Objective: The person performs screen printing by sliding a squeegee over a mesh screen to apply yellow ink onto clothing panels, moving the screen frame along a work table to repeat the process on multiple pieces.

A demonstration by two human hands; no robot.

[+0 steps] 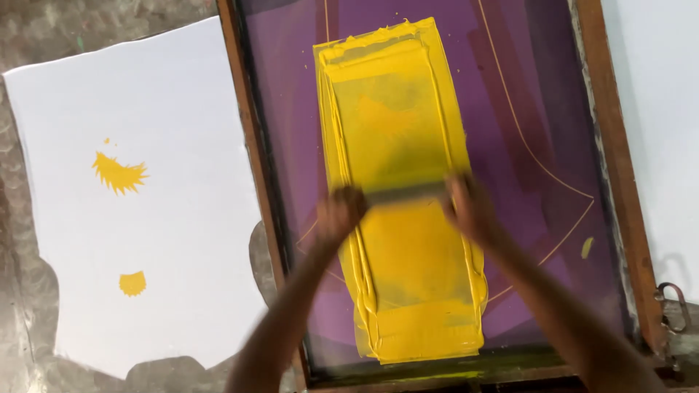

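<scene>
Both hands' fingers around squeegee.

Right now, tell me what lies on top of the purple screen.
A long band of yellow ink covers the screen mesh. Both hands, left and right, press a squeegee across it. A small yellow smear sits apart. Whatever lies under the screen is hidden.

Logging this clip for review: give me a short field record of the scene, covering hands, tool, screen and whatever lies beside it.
left hand: left hand grips the left end of the squeegee, blurred
right hand: right hand grips its right end, blurred
tool: lies crosswise on the yellow ink
screen: purple mesh in a wooden frame
ink: a long yellow band down the mesh
beside: white sheet on the left, with two yellow prints
</scene>
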